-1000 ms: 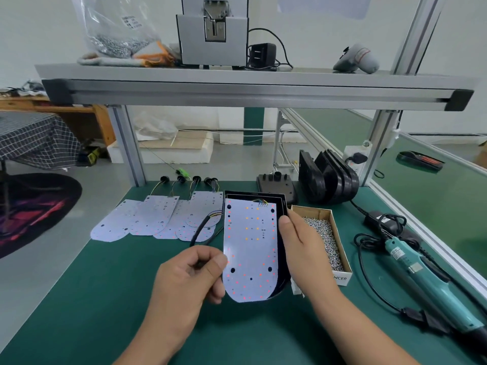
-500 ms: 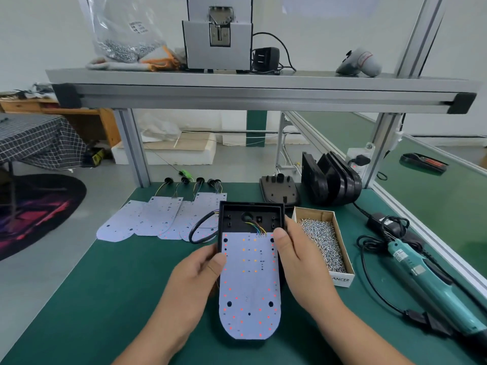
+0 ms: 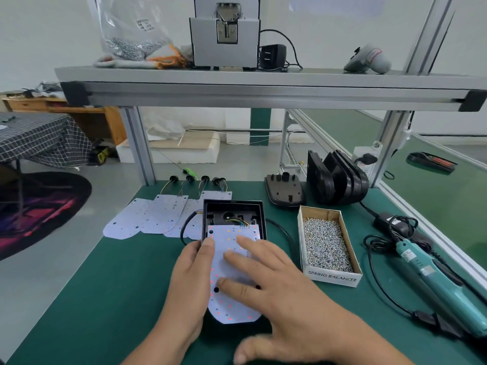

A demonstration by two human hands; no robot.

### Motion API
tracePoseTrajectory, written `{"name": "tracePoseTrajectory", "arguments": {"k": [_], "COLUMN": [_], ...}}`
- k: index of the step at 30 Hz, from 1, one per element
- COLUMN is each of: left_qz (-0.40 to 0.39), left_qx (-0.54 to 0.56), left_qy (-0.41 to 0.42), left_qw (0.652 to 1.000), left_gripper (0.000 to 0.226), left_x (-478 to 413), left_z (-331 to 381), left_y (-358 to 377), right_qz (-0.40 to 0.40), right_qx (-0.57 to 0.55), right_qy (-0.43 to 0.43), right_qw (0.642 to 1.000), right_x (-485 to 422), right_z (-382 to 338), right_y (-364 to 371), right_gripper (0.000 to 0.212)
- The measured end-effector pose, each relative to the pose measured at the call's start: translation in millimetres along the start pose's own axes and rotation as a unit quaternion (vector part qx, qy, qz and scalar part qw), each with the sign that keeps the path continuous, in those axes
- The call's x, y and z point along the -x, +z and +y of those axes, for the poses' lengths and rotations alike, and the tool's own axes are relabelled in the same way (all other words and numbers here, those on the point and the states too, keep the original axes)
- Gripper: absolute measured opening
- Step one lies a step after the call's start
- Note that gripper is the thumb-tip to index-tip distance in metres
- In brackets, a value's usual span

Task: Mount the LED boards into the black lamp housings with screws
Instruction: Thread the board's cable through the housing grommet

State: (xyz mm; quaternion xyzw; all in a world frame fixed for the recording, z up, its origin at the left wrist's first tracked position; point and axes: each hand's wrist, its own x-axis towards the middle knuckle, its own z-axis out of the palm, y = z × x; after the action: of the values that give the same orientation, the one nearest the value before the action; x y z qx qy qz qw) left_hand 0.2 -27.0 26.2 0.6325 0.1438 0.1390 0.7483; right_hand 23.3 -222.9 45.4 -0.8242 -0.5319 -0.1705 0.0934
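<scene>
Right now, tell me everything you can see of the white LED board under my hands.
The LED board is a thin white panel, straight across the top and rounded at the near end, dotted with red and orange dots and a few dark holes. It lies flat in the black lamp housing. Coloured wires run from its top edge into the housing. The thumb of the left hand rests on its left edge; the right hand presses straight fingers on its middle.

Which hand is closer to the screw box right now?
Right. The right hand lies flat on the LED board, just left of the screw box. The left hand sits at the board's far left edge, with the board between it and the box.
</scene>
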Motion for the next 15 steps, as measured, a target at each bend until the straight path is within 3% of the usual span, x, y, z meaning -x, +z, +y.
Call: {"name": "tracePoseTrajectory", "arguments": {"k": [2, 5, 12, 15], "left_qz": [-0.022, -0.07, -0.072, -0.065], "left_qx": [-0.001, -0.017, -0.014, 0.01], "left_qy": [-0.011, -0.001, -0.07, -0.107], "left_qw": [1.0, 0.997, 0.995, 0.992], "left_gripper": [0.028, 0.032, 0.043, 0.047], "left_x": [-0.1, 3.5, 1.5, 1.0], "left_z": [-2.2, -2.5, 1.8, 3.1], "left_y": [-1.3, 1.2, 0.1, -0.2], "right_qz": [0.002, 0.065, 0.145, 0.17], "right_qx": [0.036, 0.075, 0.141, 0.115], "right_qy": [-0.004, 0.006, 0.026, 0.009], "right_qw": [0.999, 0.995, 0.979, 0.979], "right_x": [-0.4, 1.4, -6.9, -1.7], "right_z": [-0.6, 1.2, -13.2, -8.8], "right_y": [1.5, 0.7, 5.4, 4.0], "right_gripper": [0.068, 0.052, 0.029, 0.039]}}
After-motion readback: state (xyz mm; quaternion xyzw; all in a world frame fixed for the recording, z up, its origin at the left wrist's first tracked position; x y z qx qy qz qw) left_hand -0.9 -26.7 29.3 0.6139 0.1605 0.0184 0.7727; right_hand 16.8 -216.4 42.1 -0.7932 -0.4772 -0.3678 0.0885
